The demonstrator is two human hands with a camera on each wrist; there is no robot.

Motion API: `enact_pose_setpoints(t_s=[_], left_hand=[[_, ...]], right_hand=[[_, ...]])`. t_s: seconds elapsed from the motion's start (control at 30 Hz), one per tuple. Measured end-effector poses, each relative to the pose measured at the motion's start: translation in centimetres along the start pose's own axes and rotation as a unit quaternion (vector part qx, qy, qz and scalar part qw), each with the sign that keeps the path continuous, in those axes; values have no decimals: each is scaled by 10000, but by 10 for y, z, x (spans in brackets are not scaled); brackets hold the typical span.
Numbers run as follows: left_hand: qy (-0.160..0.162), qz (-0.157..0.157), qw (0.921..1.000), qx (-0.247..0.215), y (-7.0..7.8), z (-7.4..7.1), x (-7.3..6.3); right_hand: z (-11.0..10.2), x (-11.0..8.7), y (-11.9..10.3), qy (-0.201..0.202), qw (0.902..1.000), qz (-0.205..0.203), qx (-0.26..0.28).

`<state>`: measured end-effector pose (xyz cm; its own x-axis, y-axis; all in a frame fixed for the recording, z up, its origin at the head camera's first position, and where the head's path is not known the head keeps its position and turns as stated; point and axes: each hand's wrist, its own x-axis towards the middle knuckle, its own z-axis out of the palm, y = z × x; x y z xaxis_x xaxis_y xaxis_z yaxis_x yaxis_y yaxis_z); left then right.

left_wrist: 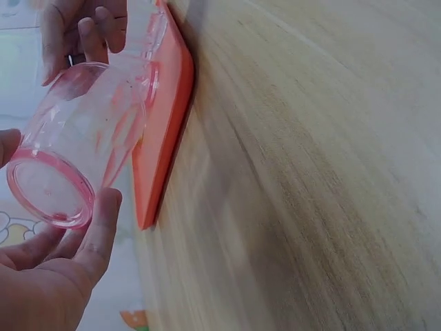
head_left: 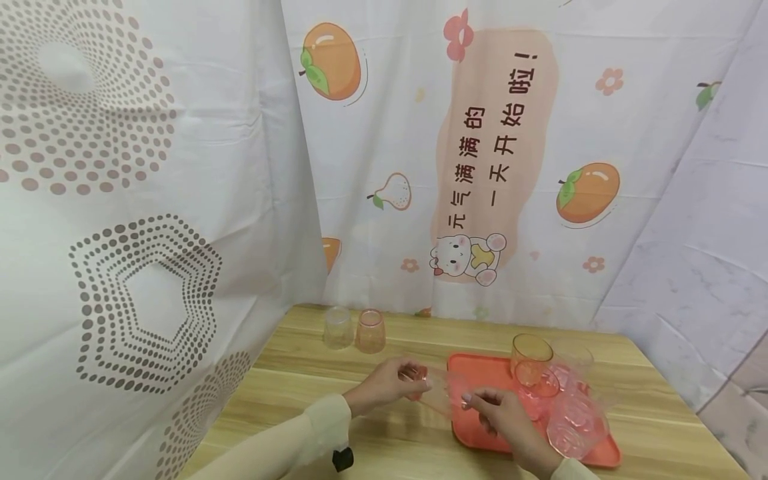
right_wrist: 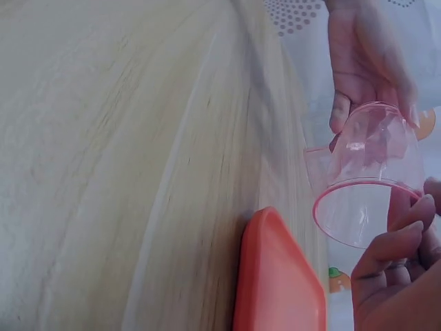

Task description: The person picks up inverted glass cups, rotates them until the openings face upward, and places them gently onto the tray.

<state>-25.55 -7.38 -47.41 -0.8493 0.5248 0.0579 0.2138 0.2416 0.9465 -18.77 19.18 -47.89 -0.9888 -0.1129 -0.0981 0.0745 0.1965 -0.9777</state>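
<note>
A see-through pink cup (head_left: 436,393) is held on its side above the table, between both hands. My left hand (head_left: 390,383) grips it near the base; in the left wrist view, the thumb and fingers lie around the pink-edged bottom. At the other end, my right hand (head_left: 503,417) pinches the cup's rim, which shows as a pink ring in the right wrist view. The cup's mouth faces the red tray (head_left: 477,370), and the right hand is over the tray's left part.
On the tray's right side several transparent cups lie in a cluster, including an amber cup (head_left: 532,353) and pink cups (head_left: 573,423). A clear cup (head_left: 339,328) and a pinkish cup (head_left: 371,331) stand at the back left of the wooden table (head_left: 300,373). Printed curtains (head_left: 384,133) hang behind.
</note>
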Motion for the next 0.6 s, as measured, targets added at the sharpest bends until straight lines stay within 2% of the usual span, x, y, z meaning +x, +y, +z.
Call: enact_pose_setpoints(t_s=[0.13, 0.27, 0.5, 0.6], left_hand=[[-51, 84, 9999, 29, -2, 2, 1], [-156, 64, 9987, 485, -5, 2, 2], [-274, 154, 9934, 1105, -11, 5, 5], [-367, 182, 9894, 1391, -14, 9, 5]], right_hand=[[-2, 0, -2, 99, 9999, 65, 97], [-5, 0, -8, 327, 9994, -28, -135], [-17, 4, -22, 448, 9918, -586, -1047], [-22, 5, -26, 490, 9820, -874, -1600]])
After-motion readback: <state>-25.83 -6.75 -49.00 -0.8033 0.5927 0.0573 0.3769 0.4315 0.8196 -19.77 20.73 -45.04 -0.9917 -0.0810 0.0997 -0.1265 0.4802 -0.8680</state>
